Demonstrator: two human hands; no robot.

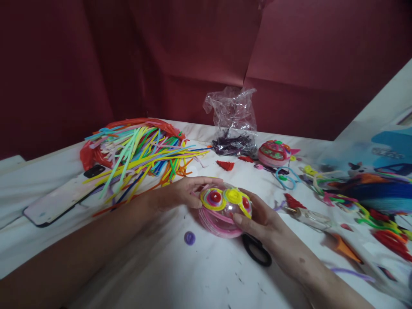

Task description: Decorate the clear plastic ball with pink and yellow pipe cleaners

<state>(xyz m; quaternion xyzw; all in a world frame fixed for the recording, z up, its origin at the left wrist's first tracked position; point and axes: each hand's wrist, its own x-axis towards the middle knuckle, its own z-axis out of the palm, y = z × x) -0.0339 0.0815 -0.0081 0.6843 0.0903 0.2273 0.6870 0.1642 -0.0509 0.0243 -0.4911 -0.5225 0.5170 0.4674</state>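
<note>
Between my two hands is a clear plastic ball [225,219], its lower part wrapped in pink pipe cleaner. Yellow-rimmed coils with red centres and a plain yellow coil [233,195] decorate its top. My left hand [186,192] curls against the ball's left side, fingers behind it. On the right side, my right hand [259,216] grips it with the thumb in front. A small purple coil [189,238] lies on the table to the left of the ball. Partly under my right hand shows a black scissors handle [257,251].
A heap of colourful pipe cleaners [141,150] spreads at the back left, beside a phone [61,197]. Behind the ball stand a clear plastic bag [233,116] and a second decorated ball [273,154]. A glue gun [309,219] and more pipe cleaners [380,193] lie right.
</note>
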